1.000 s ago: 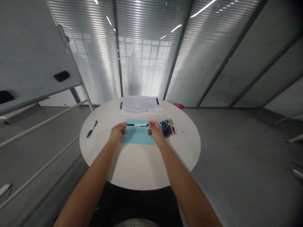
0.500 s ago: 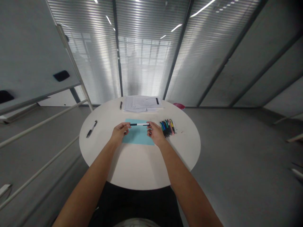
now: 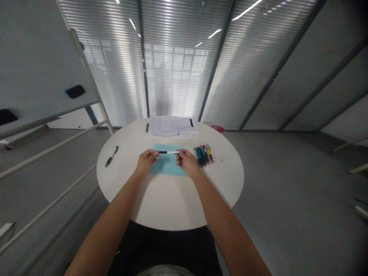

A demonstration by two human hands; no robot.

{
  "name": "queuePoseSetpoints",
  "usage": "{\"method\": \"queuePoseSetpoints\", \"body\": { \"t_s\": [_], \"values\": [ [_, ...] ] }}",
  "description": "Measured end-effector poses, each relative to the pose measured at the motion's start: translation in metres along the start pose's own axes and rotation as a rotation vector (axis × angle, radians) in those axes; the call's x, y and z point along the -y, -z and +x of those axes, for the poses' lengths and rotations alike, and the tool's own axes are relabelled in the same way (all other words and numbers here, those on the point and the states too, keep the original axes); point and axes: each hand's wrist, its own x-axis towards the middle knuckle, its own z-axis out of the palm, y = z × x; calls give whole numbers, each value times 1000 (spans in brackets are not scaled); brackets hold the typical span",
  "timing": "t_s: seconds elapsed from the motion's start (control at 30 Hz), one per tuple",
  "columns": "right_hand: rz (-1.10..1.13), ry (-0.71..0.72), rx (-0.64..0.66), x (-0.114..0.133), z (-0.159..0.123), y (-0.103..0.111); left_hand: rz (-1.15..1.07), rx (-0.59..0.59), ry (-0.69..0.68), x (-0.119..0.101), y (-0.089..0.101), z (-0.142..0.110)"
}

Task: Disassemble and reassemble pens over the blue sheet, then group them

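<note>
Between my two hands a black and white pen is held level, sideways to me, above a light blue sheet. My left hand pinches its black left end between thumb and fingers. At the other end, my right hand grips the pen with thumb and fingertips, its remaining fingers curled below. Just right of that hand lies a row of several coloured pens, side by side. Fingers hide both tips of the held pen.
Everything lies on a round white table. Printed papers are stacked at its far edge, beside a dark pen. Another black and white pen lies at the left. A whiteboard on a pale metal frame stands left of the table.
My right hand has shifted slightly left along the pen, so its grip is a little closer to my left hand. The left hand has hardly moved.
</note>
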Motion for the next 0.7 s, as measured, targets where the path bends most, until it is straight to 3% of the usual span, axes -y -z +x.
{"method": "queuePoseSetpoints", "body": {
  "t_s": [0.4,0.7],
  "values": [
    [25,66,74,-5,1,-3,-211,-1,91,-4,-4,-2],
    [-164,236,83,-2,-4,-7,-303,80,151,-8,-6,-5]
  ]
}}
